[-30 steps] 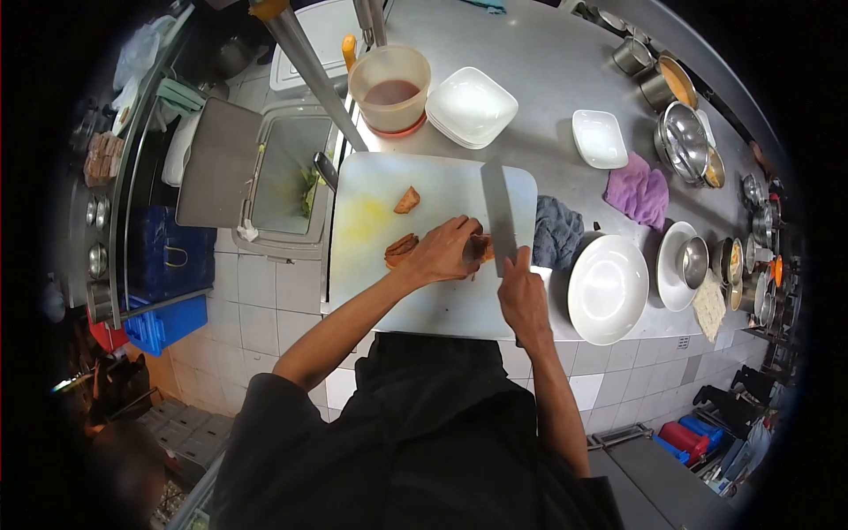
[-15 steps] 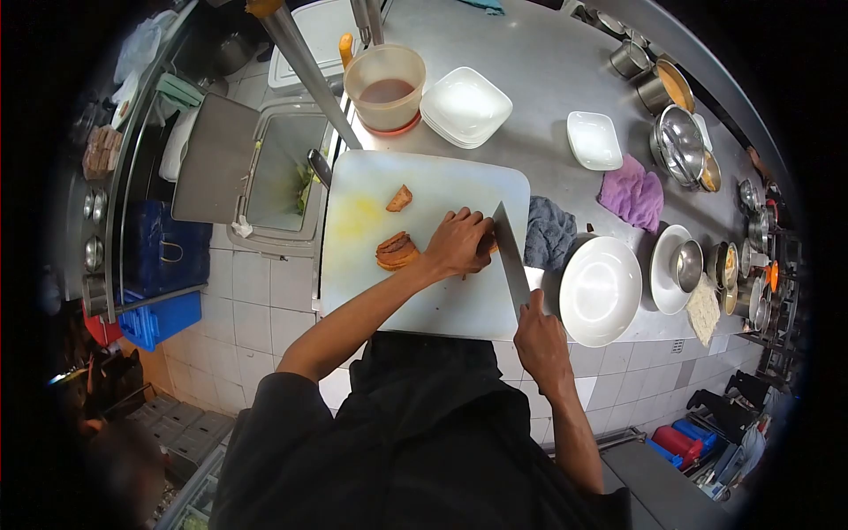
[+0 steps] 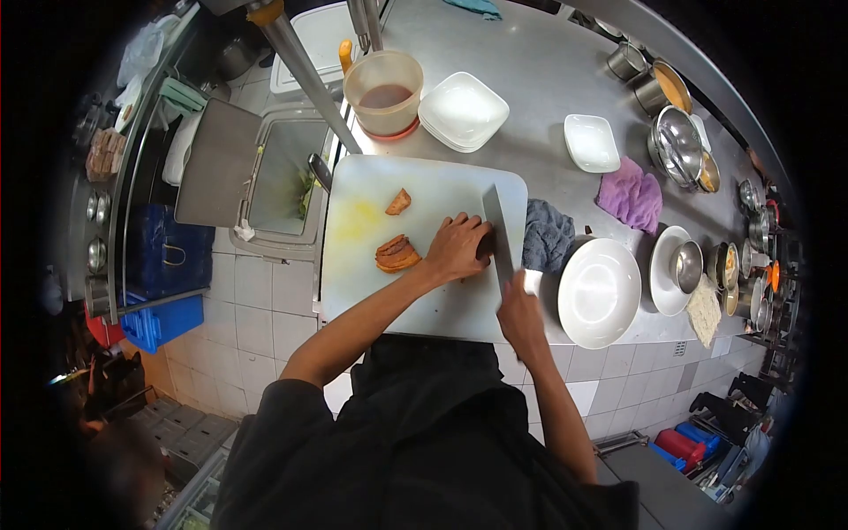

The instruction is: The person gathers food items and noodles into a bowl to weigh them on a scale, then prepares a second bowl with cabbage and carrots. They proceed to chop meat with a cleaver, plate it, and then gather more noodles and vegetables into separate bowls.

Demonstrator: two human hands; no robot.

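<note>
On the white cutting board [image 3: 371,305] my left hand [image 3: 458,248] presses down with bent fingers; whatever lies under them is hidden. Right beside its fingertips stands the broad blade of a knife [image 3: 497,231]. My right hand [image 3: 522,316], slightly blurred, is closed round the knife's handle near the board's right edge. To the left of my left hand lies a browned, partly sliced piece of food [image 3: 397,254]. A smaller brown piece [image 3: 398,202] rests above it on the board.
Beyond the board stand a plastic tub [image 3: 383,93] and stacked white dishes [image 3: 465,111]. A grey cloth [image 3: 548,236] and a large white plate [image 3: 599,292] lie to the right. An open bin [image 3: 284,177] is at the left, with a utensil handle [image 3: 319,170] near the board's corner.
My right hand and the knife have moved left and slightly up, and the blade is now close against my left hand's fingers. My left hand has barely moved.
</note>
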